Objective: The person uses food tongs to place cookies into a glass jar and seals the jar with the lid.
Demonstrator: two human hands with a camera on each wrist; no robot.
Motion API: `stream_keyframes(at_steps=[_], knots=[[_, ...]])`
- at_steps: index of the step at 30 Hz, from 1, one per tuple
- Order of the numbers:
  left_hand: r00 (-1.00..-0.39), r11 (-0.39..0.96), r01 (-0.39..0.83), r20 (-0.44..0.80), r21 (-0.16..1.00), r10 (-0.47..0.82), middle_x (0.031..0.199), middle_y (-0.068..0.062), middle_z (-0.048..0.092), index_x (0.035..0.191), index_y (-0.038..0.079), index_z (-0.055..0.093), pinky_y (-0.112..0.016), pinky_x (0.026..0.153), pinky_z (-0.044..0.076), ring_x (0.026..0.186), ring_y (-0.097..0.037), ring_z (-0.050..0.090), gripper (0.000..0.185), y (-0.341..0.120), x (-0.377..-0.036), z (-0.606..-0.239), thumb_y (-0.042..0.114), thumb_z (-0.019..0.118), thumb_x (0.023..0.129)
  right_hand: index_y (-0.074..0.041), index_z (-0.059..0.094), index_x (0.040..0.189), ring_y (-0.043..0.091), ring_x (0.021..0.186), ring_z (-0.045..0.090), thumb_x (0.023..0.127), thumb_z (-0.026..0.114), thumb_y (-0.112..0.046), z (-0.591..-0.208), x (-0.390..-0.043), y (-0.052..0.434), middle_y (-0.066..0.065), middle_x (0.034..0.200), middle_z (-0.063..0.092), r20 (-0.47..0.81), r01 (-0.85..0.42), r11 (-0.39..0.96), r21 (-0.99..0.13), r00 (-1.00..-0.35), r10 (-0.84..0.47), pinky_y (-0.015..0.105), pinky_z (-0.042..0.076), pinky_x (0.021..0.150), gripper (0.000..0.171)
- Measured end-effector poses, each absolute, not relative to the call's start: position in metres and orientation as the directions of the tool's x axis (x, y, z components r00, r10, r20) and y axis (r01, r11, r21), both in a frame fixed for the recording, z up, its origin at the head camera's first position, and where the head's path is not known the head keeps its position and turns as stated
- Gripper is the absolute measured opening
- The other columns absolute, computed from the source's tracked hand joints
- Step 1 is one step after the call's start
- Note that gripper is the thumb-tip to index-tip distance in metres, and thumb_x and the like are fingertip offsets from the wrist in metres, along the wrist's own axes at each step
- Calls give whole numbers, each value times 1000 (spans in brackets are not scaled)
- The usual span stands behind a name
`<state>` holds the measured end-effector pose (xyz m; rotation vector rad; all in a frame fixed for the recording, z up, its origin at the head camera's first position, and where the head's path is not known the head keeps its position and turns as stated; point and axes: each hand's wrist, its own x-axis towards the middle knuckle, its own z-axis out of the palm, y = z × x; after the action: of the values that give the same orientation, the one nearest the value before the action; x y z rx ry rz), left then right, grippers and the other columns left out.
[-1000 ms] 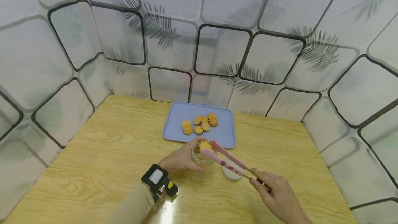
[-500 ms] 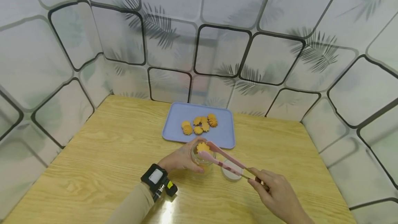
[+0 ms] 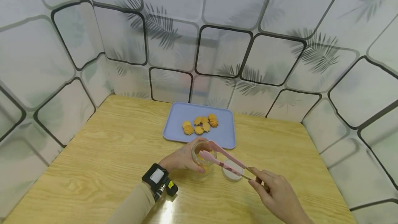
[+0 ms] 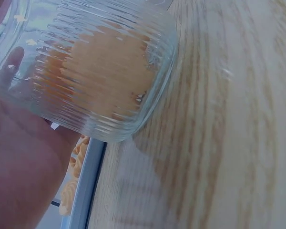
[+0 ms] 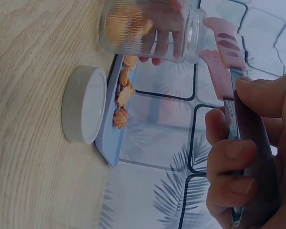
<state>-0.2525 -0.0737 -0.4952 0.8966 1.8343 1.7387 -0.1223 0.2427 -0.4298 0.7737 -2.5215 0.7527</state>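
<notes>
The glass jar [image 3: 201, 153] stands on the wooden worktop [image 3: 102, 155] just in front of the blue tray [image 3: 224, 134], and I have my left hand [image 3: 181, 158] wrapped round its ribbed side, fingers curled against the glass. Through the wall of the jar, in the left wrist view, I see orange biscuit pieces [image 4: 97, 71] filling the lower part, blurred by the ribbing. My right hand [image 3: 275, 193] grips the handle end of the pink tongs [image 3: 222, 158], fingers pinched round both arms; the tongs' two pink tips sit at the jar's open mouth, slightly parted, and I cannot tell whether anything is between them. Just right of the jar, touching the worktop, lies the round white lid [image 3: 231, 170], flat and off the jar. The tray holds a small cluster of orange flower-shaped cookies [image 3: 200, 124] near its middle, some touching each other. In the right wrist view the jar [image 5: 150, 29] shows its open neck toward the tongs [image 5: 221, 47], with the lid [image 5: 84, 104] beside it.
</notes>
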Motion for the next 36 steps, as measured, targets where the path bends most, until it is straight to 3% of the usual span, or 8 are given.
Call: stream_keyframes(at_steps=[3, 6, 13, 20, 27, 29, 33, 36], knots=[[-689, -4, 141, 101, 990, 718, 147, -7, 51, 148, 21, 38, -35, 93, 57, 133, -24, 49, 90, -74, -252, -494, -3, 86, 76, -3, 74, 119, -14, 51, 32, 85, 76, 3, -432, -123, 243, -22, 71, 52, 502, -607, 692, -390, -770, -393, 6, 30, 44, 34], [-698, 10, 148, 97, 989, 710, 148, -7, 51, 147, 21, 39, -38, 103, 52, 136, -24, 48, 90, -74, -251, -493, -1, 88, 75, -1, 73, 120, -16, 51, 30, 87, 74, 5, -434, -126, 244, -19, 74, 56, 498, -606, 665, -437, -779, -381, 6, 29, 41, 34], [-684, -8, 180, 131, 984, 718, 145, -18, 54, 145, 14, 39, -54, 116, 39, 136, -31, 50, 88, -72, -251, -492, 0, 88, 74, 6, 71, 119, -16, 45, 25, 90, 71, 5, -437, -143, 246, -5, 75, 69, 489, -517, 652, -555, -836, -248, 11, 27, 34, 29], [-689, 2, 209, 145, 978, 710, 142, -16, 55, 143, 15, 41, -53, 113, 42, 134, -28, 51, 84, -72, -252, -491, 1, 88, 75, 2, 69, 127, -1, 54, 46, 98, 69, -14, -448, -178, 234, 12, 91, 76, 252, -296, 797, -526, -950, -186, 19, 38, 48, 33], [-691, 13, 185, 121, 983, 713, 144, -16, 54, 147, 14, 38, -50, 112, 43, 136, -28, 50, 87, -71, -253, -493, 2, 88, 76, 0, 73, 115, 3, 45, 33, 97, 69, -15, -466, -208, 219, -3, 57, 52, 214, -310, 849, -428, -947, -238, 20, 25, 44, 24], [-697, 18, 187, 120, 982, 707, 144, -18, 54, 146, 15, 39, -50, 113, 42, 135, -28, 50, 87, -72, -253, -494, 2, 88, 76, -1, 73, 111, 4, 48, 38, 98, 69, -16, -469, -217, 216, -2, 59, 54, 214, -313, 856, -411, -946, -244, 20, 28, 46, 20], [-702, 20, 194, 124, 981, 701, 144, -20, 54, 143, 15, 41, -49, 113, 43, 135, -28, 51, 85, -73, -253, -494, 0, 88, 74, -1, 72, 120, 7, 53, 45, 99, 67, -19, -473, -231, 210, 0, 68, 62, 164, -281, 854, -439, -959, -231, 22, 32, 47, 28], [-696, 18, 199, 129, 980, 706, 144, -20, 54, 143, 16, 41, -49, 112, 44, 135, -27, 51, 85, -72, -254, -495, 0, 88, 74, 1, 72, 120, 9, 51, 43, 99, 66, -19, -473, -237, 209, 1, 67, 59, 132, -266, 847, -460, -964, -231, 22, 30, 46, 29]])
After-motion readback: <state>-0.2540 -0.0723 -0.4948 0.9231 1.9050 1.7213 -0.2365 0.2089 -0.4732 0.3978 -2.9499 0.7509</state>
